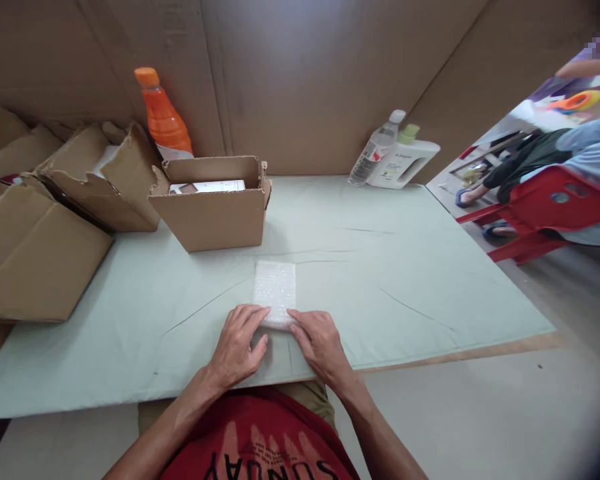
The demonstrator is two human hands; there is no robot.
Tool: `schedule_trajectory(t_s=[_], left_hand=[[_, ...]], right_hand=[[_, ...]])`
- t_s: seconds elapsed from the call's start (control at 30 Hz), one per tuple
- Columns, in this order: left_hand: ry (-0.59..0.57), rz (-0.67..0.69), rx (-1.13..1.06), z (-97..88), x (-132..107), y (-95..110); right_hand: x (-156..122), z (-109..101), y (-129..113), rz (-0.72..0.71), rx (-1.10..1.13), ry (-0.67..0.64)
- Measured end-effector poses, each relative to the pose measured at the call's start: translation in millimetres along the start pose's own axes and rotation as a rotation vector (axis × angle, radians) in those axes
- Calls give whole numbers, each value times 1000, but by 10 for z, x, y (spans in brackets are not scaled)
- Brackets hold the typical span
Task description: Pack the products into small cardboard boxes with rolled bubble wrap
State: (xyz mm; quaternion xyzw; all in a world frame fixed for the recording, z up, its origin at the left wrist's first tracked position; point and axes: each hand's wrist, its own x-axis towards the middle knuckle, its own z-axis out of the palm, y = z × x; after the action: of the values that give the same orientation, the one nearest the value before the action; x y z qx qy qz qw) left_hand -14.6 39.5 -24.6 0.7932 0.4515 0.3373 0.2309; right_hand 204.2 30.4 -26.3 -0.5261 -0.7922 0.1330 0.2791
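A small rectangular bubble wrap pouch (275, 287) lies flat on the table in front of me. My left hand (241, 343) rests at its lower left corner, fingertips touching the plastic and the thumb held apart, off the pouch. At the lower right corner, my right hand (321, 341) has its index finger and thumb closed on the near edge. What is inside the pouch cannot be made out.
Beyond the pouch stands a cut-open cardboard box (225, 220) with white items in it. More cardboard boxes (40, 253) crowd the left. An orange bottle (167, 120), a clear bottle (377, 153) and a white jug (397, 165) stand at the back. A person sits on a red chair (565, 200) at right.
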Motion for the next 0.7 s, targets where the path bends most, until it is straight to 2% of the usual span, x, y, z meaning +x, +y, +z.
schedule_trajectory(t_s=[0.1,0.17,0.3,0.37,0.47,0.57,0.7], left_hand=[[-13,-126,-38,-29,-27,-16],[-7,-199,-17,-23,4,-44],[15,-224,80,18,105,-85],[21,-209,132,33,143,-89],[58,-239,109,21,161,-88],[132,-387,-101,-37,118,-69],[194,-739,-731,-104,28,44]], right_hand=[[7,-54,22,96,94,-40],[0,-79,23,131,77,5],[-11,-80,-38,26,-54,161],[-1,-52,-81,-52,-113,131],[37,13,-104,-115,-142,17],[70,55,-66,-59,-74,37],[61,55,-68,152,151,104]])
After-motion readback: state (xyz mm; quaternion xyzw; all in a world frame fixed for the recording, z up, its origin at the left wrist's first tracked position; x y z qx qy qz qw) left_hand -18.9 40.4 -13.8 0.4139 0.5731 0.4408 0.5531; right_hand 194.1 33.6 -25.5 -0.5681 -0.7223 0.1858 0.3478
